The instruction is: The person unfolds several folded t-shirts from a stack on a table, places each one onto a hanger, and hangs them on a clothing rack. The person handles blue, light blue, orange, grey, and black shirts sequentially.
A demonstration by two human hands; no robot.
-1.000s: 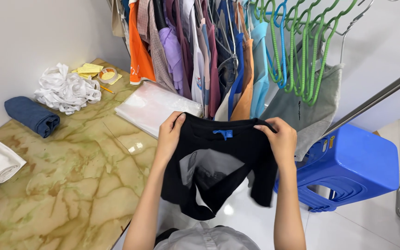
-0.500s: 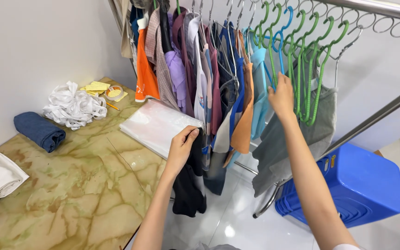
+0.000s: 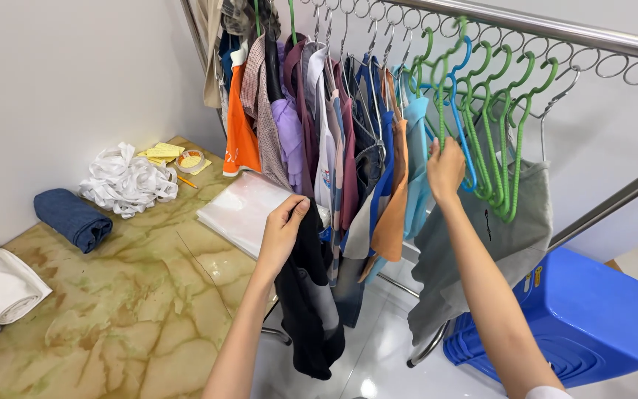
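While my left hand (image 3: 283, 225) pinched the limp black cotton garment (image 3: 310, 295) by its top edge — soft, light — my right hand (image 3: 445, 167) curled around a blue plastic hanger (image 3: 461, 111).

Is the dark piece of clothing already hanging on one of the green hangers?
No, the black garment dangles from the left hand, while the right hand reaches up among the green hangers on the rail.

Bright, even light, sharp focus, soft glare on the marble table (image 3: 112, 295).
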